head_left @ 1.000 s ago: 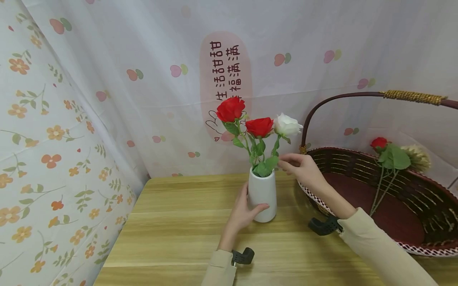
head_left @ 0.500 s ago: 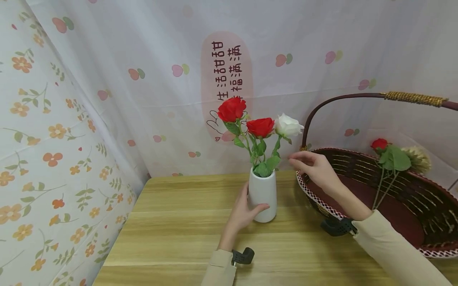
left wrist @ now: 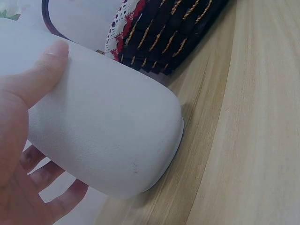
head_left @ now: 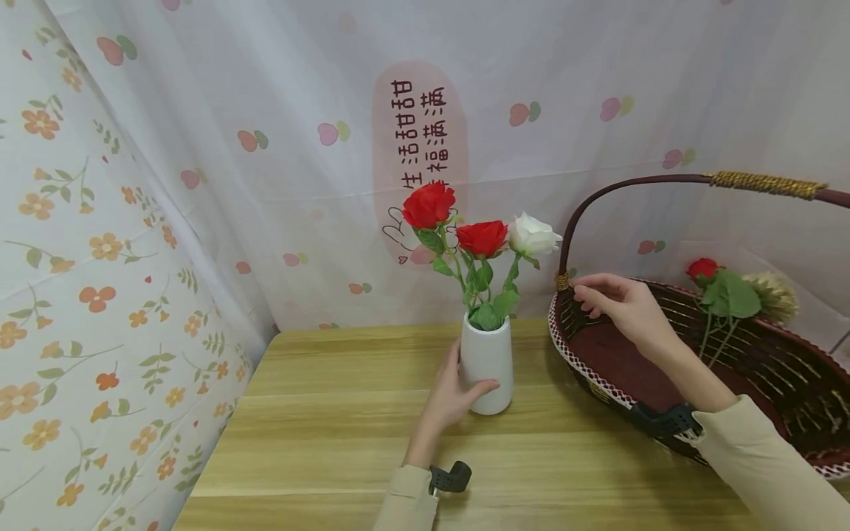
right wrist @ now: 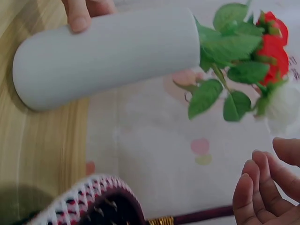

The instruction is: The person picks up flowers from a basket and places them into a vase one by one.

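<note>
A white vase (head_left: pixel 487 366) stands upright on the wooden table, and my left hand (head_left: pixel 451 391) grips it low on its side. In the left wrist view my thumb (left wrist: pixel 44 72) lies along the vase wall while the other fingers reach around behind. Two red roses (head_left: pixel 482 238) and one white rose (head_left: pixel 533 234) rise from the vase mouth among green leaves. My right hand (head_left: pixel 627 306) is over the left end of the wicker basket (head_left: pixel 561 346), its fingers loosely bent and holding nothing. The right wrist view shows those fingers (right wrist: pixel 262 183) apart from the flowers.
In the basket a red rose (head_left: pixel 704 269) and a pale, spiky-petalled flower (head_left: pixel 773 295) lean against the far rim. The tall basket handle (head_left: pixel 637 179) arches beside my right hand. A printed curtain (head_left: pixel 299 96) hangs behind the wooden table (head_left: pixel 319 428).
My right hand has moved right, from beside the white rose's stem to over the basket. My left hand stays on the vase, and the flowers stand as before.
</note>
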A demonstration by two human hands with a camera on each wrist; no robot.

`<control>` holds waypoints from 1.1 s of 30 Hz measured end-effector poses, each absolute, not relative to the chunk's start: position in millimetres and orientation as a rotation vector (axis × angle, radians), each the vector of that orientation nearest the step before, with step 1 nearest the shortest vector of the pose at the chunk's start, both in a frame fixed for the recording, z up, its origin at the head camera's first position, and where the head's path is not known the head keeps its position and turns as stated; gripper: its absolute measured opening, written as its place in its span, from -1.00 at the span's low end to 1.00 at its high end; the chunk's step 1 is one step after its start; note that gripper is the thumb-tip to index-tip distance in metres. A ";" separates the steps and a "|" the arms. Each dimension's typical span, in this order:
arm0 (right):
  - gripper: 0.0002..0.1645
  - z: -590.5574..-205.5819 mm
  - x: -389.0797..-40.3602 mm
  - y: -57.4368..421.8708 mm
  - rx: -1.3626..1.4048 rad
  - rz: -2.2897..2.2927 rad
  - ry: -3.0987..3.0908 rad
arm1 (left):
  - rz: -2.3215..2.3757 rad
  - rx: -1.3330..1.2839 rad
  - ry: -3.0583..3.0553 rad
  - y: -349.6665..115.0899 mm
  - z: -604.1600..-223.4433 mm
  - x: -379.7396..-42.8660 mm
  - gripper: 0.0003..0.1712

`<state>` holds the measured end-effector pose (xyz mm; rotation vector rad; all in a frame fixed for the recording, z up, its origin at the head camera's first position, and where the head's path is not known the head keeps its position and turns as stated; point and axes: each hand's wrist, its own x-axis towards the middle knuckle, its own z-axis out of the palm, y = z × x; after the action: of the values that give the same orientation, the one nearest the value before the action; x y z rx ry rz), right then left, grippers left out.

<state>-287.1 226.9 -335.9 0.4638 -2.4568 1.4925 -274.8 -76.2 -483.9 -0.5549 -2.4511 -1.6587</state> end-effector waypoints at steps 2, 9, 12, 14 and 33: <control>-0.67 -335.7 -287.4 234.3 0.457 1.472 -2.463 | -1.656 -0.550 -2.455 -76.5 -484.0 -274.6 0.09; -0.73 -338.4 -286.6 258.3 0.393 1.462 -2.478 | -1.655 -0.544 -2.461 -77.8 -484.4 -273.5 0.09; -0.75 -340.5 -287.0 268.5 0.383 1.469 -2.478 | -1.656 -0.537 -2.465 -78.0 -484.5 -273.0 0.10; -0.75 -341.6 -287.5 275.7 0.372 1.459 -2.485 | -1.654 -0.536 -2.463 -77.9 -484.4 -272.8 0.10; -0.81 -346.9 -292.1 343.1 0.181 1.552 -2.435 | -1.644 -0.550 -2.453 -76.5 -482.9 -273.4 0.08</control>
<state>-292.1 343.1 -346.9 0.1812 -2.4352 1.5518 -273.4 -76.5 -482.9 -0.5504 -2.4530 -1.6439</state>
